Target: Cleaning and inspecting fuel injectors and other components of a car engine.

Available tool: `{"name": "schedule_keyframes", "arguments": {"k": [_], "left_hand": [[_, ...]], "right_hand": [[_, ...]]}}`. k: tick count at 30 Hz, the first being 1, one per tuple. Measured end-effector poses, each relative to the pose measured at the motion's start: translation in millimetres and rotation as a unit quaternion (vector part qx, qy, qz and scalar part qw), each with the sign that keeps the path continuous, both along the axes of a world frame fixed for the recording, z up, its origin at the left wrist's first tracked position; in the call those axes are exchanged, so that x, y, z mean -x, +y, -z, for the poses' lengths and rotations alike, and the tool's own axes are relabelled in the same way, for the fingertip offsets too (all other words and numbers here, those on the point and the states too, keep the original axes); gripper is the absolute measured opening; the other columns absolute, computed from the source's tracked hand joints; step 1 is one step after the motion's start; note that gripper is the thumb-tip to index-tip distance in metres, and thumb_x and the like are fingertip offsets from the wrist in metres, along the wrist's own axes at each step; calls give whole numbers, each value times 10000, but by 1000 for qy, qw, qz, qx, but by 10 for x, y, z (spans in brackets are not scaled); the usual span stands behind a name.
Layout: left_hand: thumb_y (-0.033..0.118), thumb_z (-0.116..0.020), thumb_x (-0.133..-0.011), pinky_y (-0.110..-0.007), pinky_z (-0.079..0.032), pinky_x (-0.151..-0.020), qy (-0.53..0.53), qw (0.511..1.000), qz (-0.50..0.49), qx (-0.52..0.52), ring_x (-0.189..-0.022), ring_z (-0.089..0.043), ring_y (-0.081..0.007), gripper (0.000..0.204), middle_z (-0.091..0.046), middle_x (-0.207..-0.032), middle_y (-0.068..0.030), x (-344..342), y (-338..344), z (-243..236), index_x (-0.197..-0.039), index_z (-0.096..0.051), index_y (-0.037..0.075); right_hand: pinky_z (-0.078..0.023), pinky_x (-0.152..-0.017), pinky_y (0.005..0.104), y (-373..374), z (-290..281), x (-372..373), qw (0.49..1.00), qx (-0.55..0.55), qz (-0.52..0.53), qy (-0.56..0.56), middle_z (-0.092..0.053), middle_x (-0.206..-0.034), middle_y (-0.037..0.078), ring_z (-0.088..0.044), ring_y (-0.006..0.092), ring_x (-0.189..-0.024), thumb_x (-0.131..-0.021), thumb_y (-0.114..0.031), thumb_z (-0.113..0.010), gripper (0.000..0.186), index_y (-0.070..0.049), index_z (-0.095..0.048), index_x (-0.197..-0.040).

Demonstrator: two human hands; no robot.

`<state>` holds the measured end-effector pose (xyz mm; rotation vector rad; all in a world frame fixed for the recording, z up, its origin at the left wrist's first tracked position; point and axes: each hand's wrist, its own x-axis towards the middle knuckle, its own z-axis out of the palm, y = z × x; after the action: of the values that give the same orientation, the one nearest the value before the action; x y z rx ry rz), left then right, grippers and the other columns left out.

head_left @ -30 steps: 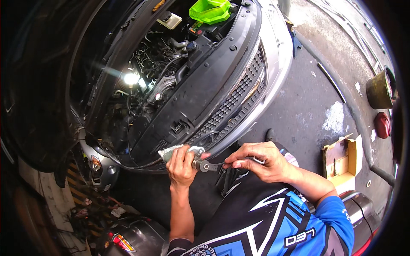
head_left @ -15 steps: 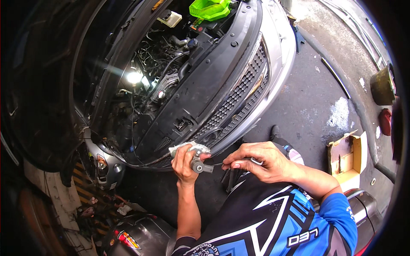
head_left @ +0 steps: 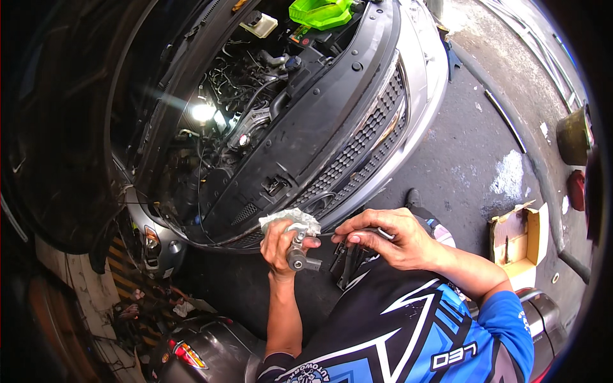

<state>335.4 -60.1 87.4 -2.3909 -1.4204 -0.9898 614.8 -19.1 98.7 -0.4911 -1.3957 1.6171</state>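
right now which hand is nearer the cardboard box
Right. The right hand is out toward the box on the floor, still apart from it. The left hand, holding a metal part, sits farther away.

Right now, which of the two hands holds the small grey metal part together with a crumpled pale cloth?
The left hand holds the grey metal part and cloth; the right hand pinches only a thin tool.

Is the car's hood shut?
No: the hood is raised and the engine bay lies open, lit by a work light inside.
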Motion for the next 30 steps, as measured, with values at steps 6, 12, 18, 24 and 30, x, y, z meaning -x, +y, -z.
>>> {"name": "schedule_keyframes", "arguments": {"k": [6, 12, 18, 24, 30], "left_hand": [[441, -819, -898, -426, -590, -620, 21, 999, 24, 2, -747, -709, -350, 474, -666, -901, -151, 0, 16, -46, -857, -580, 33], [444, -821, -898, -427, -593, -630, 28, 999, 37, 20, -748, -707, -351, 485, -661, -910, -157, 1, 47, -75, -845, -585, 23], [419, -805, -914, -429, -589, -637, 44, 998, 40, 21, -753, -705, -356, 456, -667, -926, -157, -1, 78, -74, -841, -598, 19], [378, -809, -904, -429, -581, -636, 45, 998, 41, 33, -760, -696, -360, 411, -675, -938, -153, -54, 115, -113, -850, -617, 18], [377, -814, -896, -428, -580, -637, 47, 997, 46, 42, -759, -695, -354, 411, -672, -945, -151, -67, 120, -126, -857, -617, 19]], "right_hand": [[-612, -824, 361, 19, 29, 64, 1000, -12, -5, -8, -769, -1082, 127, -768, 270, -975, -1014, -81, -662, 184, -26, -701, -1185], [-604, -772, 369, 56, 85, 91, 998, -50, 20, -14, -761, -1044, 130, -760, 287, -911, -1011, -93, -667, 177, -33, -703, -1174], [-605, -794, 365, 104, 92, 72, 998, -58, 21, -26, -770, -1040, 131, -764, 283, -928, -996, -55, -672, 177, -15, -713, -1163], [-602, -796, 364, 123, 146, 74, 998, -42, 6, -41, -772, -1046, 127, -765, 279, -933, -1003, -68, -667, 169, -16, -712, -1157], [-601, -777, 363, 133, 205, 92, 999, -24, 16, -15, -766, -1046, 124, -763, 269, -893, -1022, -95, -648, 175, -34, -700, -1177]]}}
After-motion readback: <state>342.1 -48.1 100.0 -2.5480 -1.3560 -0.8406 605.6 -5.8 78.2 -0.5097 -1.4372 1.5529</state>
